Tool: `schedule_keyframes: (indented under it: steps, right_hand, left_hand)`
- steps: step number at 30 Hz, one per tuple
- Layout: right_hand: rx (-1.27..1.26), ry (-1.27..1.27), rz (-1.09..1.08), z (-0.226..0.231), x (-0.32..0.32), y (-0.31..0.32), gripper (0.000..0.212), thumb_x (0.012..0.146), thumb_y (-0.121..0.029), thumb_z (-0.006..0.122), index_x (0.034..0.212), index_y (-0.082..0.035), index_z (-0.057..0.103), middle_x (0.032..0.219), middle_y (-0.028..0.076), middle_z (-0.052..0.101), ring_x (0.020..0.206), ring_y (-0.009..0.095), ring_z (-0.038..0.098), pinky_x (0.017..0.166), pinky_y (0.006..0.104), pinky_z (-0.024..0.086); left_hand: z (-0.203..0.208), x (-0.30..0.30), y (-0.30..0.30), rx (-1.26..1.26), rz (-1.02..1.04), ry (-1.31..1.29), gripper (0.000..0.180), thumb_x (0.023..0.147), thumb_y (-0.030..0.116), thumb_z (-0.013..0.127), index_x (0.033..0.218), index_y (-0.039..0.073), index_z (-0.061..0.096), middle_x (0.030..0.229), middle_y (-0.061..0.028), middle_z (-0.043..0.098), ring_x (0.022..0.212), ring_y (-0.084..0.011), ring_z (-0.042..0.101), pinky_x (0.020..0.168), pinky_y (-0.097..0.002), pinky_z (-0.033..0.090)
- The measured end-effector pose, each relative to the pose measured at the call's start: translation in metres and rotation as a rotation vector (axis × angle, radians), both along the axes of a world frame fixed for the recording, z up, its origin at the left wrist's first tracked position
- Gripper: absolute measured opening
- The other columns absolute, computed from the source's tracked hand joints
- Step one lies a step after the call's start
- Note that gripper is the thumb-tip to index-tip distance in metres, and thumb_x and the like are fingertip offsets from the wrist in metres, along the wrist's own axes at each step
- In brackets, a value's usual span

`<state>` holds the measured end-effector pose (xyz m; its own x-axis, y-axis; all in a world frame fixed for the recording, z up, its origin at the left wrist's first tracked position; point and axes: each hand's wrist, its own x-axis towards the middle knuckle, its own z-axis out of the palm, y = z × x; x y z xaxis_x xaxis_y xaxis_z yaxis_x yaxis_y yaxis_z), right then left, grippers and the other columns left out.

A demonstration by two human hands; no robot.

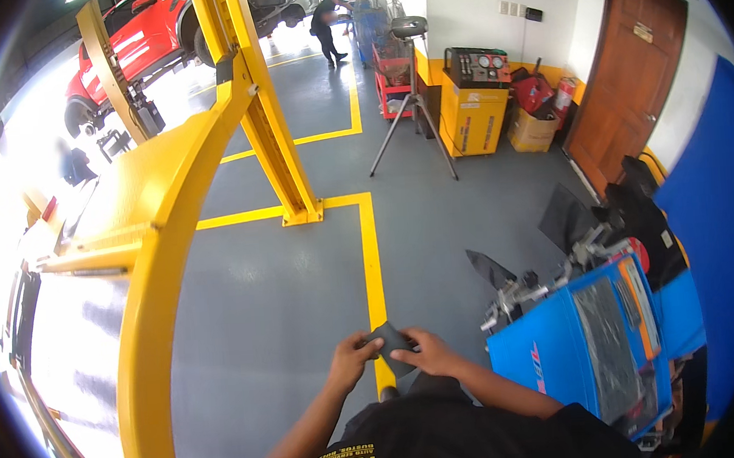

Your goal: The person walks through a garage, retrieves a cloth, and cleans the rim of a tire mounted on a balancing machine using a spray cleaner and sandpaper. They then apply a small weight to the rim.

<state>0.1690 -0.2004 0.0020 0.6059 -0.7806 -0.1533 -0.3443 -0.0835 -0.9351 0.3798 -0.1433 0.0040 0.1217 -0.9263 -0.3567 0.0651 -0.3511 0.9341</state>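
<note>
A soft-looking, dark grey, flat piece with corners is up in the air between the person's two bare hands, just in front of the black shirt. The left hand pinches its left side, thumb and fingers shut on it. The right hand grips the other side, with its thumb close to the edge; I cannot tell how all of its fingers sit behind. What the piece is made of is hard to tell.

Behind the piece, a flat yellow stripe runs over the smooth, shiny grey floor. On the right is a big blue machine with boxy sides and metal arms. A tall yellow metal post stands farther off, and a brown wooden door has flat panels.
</note>
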Motion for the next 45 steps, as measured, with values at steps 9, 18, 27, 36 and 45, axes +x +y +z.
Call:
schedule_keyframes:
  steps: [9, 18, 27, 36, 45]
  right_hand:
    - [0.309, -0.295, -0.385, -0.008, 0.091, -0.401, 0.040, 0.089, -0.023, 0.077, 0.115, 0.006, 0.067, 0.103, 0.014, 0.071, 0.094, 0.021, 0.067, 0.086, 0.0355, 0.053]
    - [0.295, -0.161, -0.190, 0.058, 0.238, -0.794, 0.042, 0.091, -0.023, 0.075, 0.118, 0.007, 0.064, 0.106, 0.015, 0.070, 0.096, 0.022, 0.066, 0.088, 0.0356, 0.051]
    - [0.122, 0.473, -0.563, -0.174, 0.282, -1.116, 0.058, 0.082, -0.037, 0.081, 0.117, 0.007, 0.067, 0.115, 0.025, 0.069, 0.106, 0.037, 0.067, 0.091, 0.0425, 0.052]
    - [0.365, 0.368, -0.869, -0.204, 0.385, -1.317, 0.058, 0.081, -0.030, 0.081, 0.120, 0.010, 0.065, 0.113, 0.024, 0.070, 0.104, 0.034, 0.068, 0.091, 0.0402, 0.052]
    - [0.140, -0.169, -0.699, -0.112, 0.587, -1.795, 0.043, 0.089, -0.027, 0.076, 0.114, 0.007, 0.067, 0.095, 0.010, 0.068, 0.088, 0.016, 0.062, 0.078, 0.0328, 0.050]
  left_hand:
    - [-0.022, 0.094, -0.437, -0.119, -0.155, 0.233, 0.044, 0.099, 0.035, 0.066, 0.122, -0.002, 0.065, 0.108, -0.0105, 0.069, 0.105, -0.0189, 0.064, 0.093, -0.0349, 0.050]
    - [-0.237, 0.315, -0.644, 0.786, 0.118, 0.130, 0.081, 0.091, 0.061, 0.063, 0.148, 0.005, 0.048, 0.157, -0.0194, 0.041, 0.139, -0.0381, 0.047, 0.116, -0.0470, 0.035]
    - [-0.304, 0.492, -1.069, 0.813, -0.913, -0.484, 0.073, 0.092, 0.060, 0.060, 0.147, 0.014, 0.052, 0.152, -0.0151, 0.049, 0.137, -0.0357, 0.048, 0.115, -0.0509, 0.036]
    - [-0.208, 0.591, -1.596, 0.320, -0.780, -0.324, 0.065, 0.094, 0.053, 0.062, 0.143, 0.011, 0.056, 0.136, -0.0117, 0.062, 0.122, -0.0267, 0.060, 0.094, -0.0454, 0.052]
    - [-0.108, 0.601, -1.907, 0.230, -0.714, 0.188, 0.076, 0.094, 0.053, 0.065, 0.147, 0.003, 0.044, 0.140, -0.0153, 0.055, 0.123, -0.0284, 0.059, 0.099, -0.0430, 0.049]
